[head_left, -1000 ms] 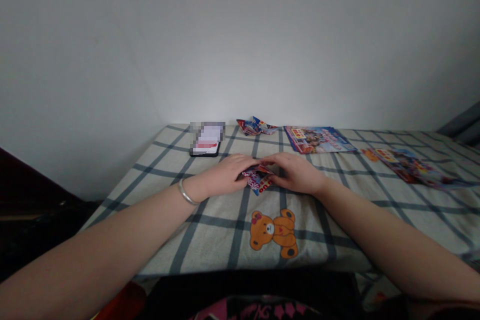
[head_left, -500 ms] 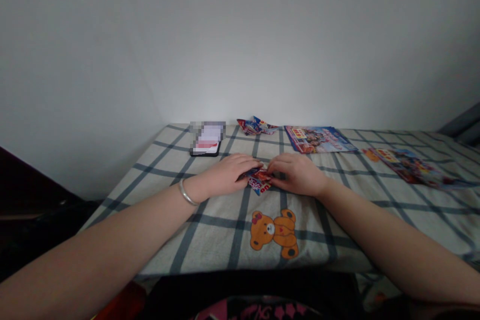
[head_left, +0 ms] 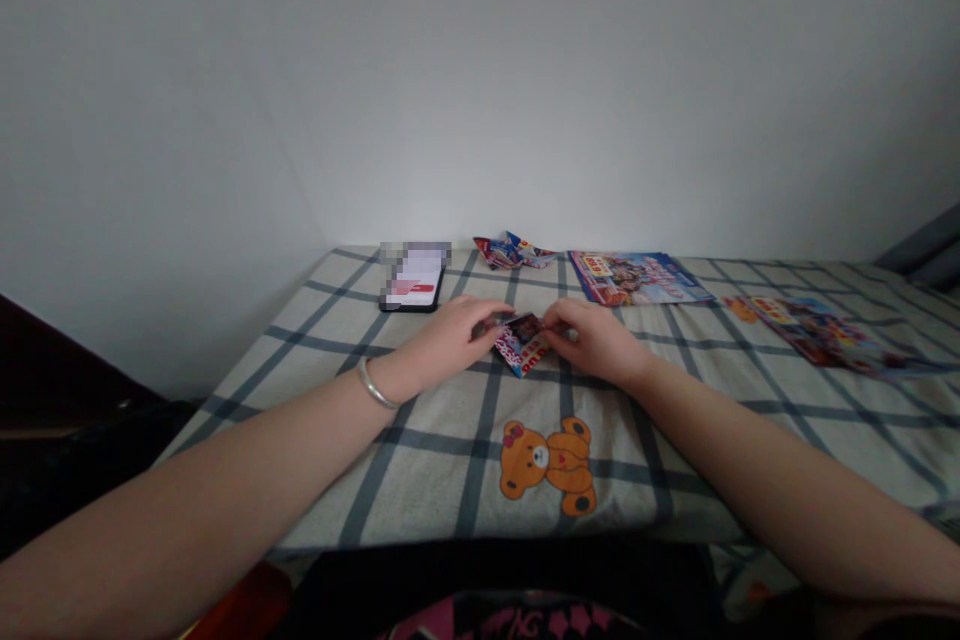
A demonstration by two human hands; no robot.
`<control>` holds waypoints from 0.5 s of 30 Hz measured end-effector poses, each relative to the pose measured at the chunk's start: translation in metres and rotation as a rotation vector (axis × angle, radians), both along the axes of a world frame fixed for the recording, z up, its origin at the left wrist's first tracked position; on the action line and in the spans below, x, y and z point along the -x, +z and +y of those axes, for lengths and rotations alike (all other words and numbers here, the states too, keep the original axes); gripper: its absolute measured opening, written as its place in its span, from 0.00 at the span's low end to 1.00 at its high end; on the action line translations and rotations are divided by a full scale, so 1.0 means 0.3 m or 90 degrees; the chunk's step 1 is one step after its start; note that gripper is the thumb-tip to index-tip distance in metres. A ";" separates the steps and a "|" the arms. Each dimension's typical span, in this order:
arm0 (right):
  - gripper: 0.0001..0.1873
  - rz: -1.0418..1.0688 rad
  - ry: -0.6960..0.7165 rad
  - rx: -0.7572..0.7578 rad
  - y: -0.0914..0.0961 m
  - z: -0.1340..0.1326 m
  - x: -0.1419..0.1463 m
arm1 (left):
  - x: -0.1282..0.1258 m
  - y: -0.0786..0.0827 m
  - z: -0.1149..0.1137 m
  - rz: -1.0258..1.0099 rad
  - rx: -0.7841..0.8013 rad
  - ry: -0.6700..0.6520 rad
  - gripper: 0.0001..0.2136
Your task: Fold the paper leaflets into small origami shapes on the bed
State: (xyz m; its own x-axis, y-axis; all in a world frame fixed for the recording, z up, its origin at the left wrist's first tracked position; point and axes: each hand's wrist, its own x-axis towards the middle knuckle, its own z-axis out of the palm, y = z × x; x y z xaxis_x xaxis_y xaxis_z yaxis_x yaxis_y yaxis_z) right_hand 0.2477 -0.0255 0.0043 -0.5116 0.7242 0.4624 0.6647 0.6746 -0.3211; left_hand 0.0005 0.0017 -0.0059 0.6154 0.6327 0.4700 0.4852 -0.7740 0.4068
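Between my hands is a small folded piece of printed paper [head_left: 523, 344], with a pointed corner toward me and red, white and purple print. My left hand [head_left: 463, 335], a silver bangle on its wrist, pinches the paper's left edge between thumb and fingers. On the right side, my right hand [head_left: 594, 340] grips the paper with thumb and forefinger. Both hands rest low over the checked cloth [head_left: 420, 480]. Part of the paper's far edge is hidden by the fingers.
A phone [head_left: 417, 278] with a lit screen lies at the back left. Beside it sits a folded paper shape [head_left: 512, 251] near the wall. A stack of printed flyers [head_left: 637, 278] lies at the back right, and another flyer [head_left: 832, 332] farther right. A bear print [head_left: 549, 466] marks the cloth.
The fingers have drawn slightly apart, and the folded paper now shows a flatter, wider face with a dark panel. Flyers, phone and the other paper shape stay put.
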 end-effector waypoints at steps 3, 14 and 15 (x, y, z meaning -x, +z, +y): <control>0.04 -0.001 0.052 -0.006 -0.003 0.011 -0.008 | 0.006 -0.001 0.009 0.004 0.017 0.002 0.13; 0.12 -0.192 0.171 -0.095 0.027 0.021 -0.023 | 0.026 0.009 0.030 0.140 -0.121 -0.034 0.09; 0.12 -0.211 0.174 -0.108 0.030 0.021 -0.021 | 0.026 0.010 0.030 0.149 -0.124 -0.034 0.09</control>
State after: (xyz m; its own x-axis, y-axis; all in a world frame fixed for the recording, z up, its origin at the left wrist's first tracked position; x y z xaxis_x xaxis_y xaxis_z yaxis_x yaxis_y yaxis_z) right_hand 0.2540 -0.0191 0.0133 -0.8140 0.4695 0.3420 0.5027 0.8644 0.0097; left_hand -0.0073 0.0106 -0.0029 0.7516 0.5081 0.4207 0.5046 -0.8536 0.1294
